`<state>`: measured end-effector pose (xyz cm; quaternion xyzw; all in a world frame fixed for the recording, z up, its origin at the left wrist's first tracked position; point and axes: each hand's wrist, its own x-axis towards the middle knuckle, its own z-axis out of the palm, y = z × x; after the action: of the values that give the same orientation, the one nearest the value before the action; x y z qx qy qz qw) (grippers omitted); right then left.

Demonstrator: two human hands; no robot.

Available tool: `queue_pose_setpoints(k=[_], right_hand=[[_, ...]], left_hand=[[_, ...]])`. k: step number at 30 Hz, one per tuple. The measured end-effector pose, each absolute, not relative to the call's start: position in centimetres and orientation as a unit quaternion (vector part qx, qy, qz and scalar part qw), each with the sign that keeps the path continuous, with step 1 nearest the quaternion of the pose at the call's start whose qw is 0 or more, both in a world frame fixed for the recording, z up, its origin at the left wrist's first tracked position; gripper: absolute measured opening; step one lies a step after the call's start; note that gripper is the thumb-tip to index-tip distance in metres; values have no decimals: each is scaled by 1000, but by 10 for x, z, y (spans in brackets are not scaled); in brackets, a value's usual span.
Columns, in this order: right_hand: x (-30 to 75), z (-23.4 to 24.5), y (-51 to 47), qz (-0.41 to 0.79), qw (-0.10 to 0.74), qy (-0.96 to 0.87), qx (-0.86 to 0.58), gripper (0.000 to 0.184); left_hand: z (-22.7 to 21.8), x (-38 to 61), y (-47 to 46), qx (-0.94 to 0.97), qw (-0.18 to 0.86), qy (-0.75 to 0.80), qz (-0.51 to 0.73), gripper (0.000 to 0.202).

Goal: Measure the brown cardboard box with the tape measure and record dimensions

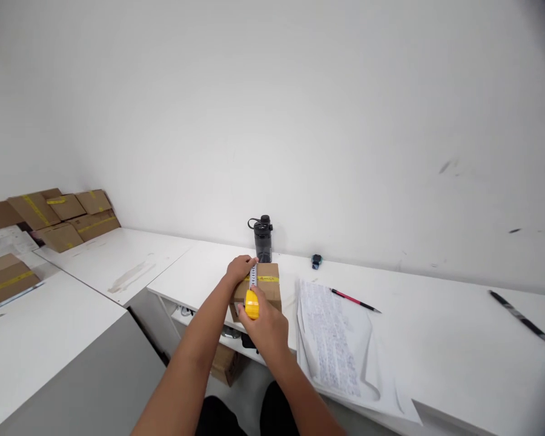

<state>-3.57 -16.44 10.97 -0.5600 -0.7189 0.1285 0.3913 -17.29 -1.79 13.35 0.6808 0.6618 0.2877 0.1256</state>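
Observation:
A small cardboard box [270, 290] with yellow tape across its top sits at the front of the white table. Lying over the top of it is the extended blade of a yellow tape measure [251, 304], running from the near edge to the far edge. My right hand [267, 324] grips the case at the box's near side. At the far edge my left hand [240, 267] is closed at the blade's end, its fingertips touching it. A black water bottle [263, 242] stands upright just behind the box.
Handwritten sheets [333, 339] lie right of the box, with a red and black pen [355, 300] on them. Beyond are a watch [317, 261] and a dark pen [520, 316]. Several taped boxes [95, 224] are stacked far left; another box [225, 364] is below the table.

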Motion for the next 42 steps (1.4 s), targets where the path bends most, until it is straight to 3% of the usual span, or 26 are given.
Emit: queue_pose_setpoints(k=[6, 9, 12, 19, 23, 28, 31, 35, 39, 42], right_hand=[[-27, 89, -169, 93, 373, -732, -562, 63], [-15, 80, -166, 136, 365, -714, -582, 66], [-3, 72, -170, 207, 416, -673, -575, 62], [26, 56, -198, 354, 573, -509, -536, 59], [44, 54, -210, 385, 637, -422, -517, 63], [62, 65, -217, 423, 681, -326, -501, 72], [69, 84, -202, 429, 677, -353, -483, 75], [68, 132, -147, 402, 602, -576, -379, 69], [47, 183, -88, 292, 358, -850, -251, 55], [27, 202, -65, 219, 212, -922, -237, 55]], left_hand=[[168, -156, -52, 678, 42, 647, 347, 41], [189, -144, -79, 726, 13, 596, 343, 38], [195, -126, -105, 775, 2, 550, 311, 35], [144, -114, -124, 816, 110, 498, 274, 43], [121, -148, -121, 791, 45, 564, 233, 81], [118, -186, -139, 754, -3, 596, 277, 60], [108, -192, -157, 677, 67, 628, 378, 61], [69, -179, -176, 612, 219, 585, 485, 65], [35, -161, -178, 587, 274, 516, 560, 71], [34, -153, -172, 519, 314, 510, 610, 86]])
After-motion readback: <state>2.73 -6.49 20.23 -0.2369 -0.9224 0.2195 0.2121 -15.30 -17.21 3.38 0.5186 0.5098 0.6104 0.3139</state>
